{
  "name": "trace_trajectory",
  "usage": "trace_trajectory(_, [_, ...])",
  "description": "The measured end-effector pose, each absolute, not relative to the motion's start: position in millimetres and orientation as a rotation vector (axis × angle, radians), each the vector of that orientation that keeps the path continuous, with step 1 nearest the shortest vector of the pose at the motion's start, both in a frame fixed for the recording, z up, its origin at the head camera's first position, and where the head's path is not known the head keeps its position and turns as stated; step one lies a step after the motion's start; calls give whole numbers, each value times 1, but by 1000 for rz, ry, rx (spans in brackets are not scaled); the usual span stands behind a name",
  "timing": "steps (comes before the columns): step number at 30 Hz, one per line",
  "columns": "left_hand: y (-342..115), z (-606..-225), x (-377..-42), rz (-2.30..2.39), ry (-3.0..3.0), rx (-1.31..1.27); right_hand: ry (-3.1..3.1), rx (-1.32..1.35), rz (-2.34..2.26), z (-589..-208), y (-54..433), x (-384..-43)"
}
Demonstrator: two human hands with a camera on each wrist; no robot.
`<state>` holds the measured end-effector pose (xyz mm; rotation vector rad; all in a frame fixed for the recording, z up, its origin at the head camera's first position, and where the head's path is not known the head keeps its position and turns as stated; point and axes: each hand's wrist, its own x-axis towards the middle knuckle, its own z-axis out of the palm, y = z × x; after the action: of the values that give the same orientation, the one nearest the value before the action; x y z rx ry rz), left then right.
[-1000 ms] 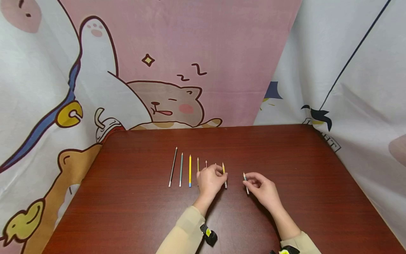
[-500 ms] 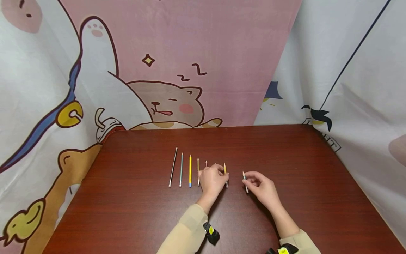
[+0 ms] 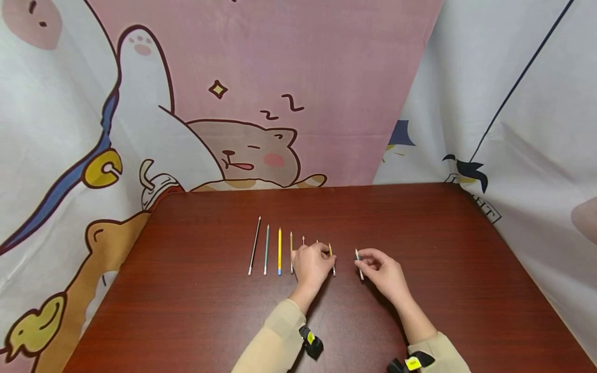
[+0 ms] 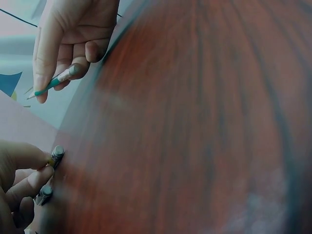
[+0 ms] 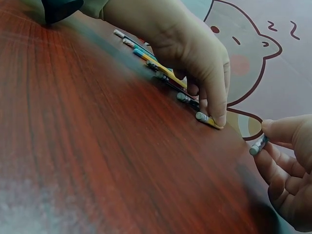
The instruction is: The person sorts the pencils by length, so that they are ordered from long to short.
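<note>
My left hand [image 3: 313,264] pinches a short yellow pencil [image 3: 333,268] between thumb and finger. This pencil lies on the table at the right end of a row, its eraser end toward me. To the right, my right hand [image 3: 384,272] holds a short teal pencil [image 3: 358,263] between thumb and fingertips, raised off the table in the left wrist view. The row also has a black pencil [image 3: 254,246], a teal pencil [image 3: 266,249], a yellow pencil with a blue end [image 3: 280,251] and a gold-coloured pencil [image 3: 291,243]. My left hand partly hides others, including a pink-tipped pencil [image 3: 303,241].
The pencils lie on a reddish-brown wooden table [image 3: 186,311]. Behind it hangs a cartoon-printed cloth [image 3: 345,103], with a white cloth [image 3: 527,129] at the right. Each sleeve carries a black wrist device [image 3: 311,343].
The short yellow pencil under my left hand has slid slightly toward me, and it shifted a little right earlier. My right hand has moved slightly left and away with the short teal pencil.
</note>
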<state>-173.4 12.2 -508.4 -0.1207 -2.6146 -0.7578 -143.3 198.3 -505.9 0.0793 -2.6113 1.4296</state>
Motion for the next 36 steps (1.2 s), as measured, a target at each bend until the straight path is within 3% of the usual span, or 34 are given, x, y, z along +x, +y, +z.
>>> trace_trajectory(36, [-8, -491, -156, -948, -2732, -264, -2761, 3, 1313, -504, 182, -165])
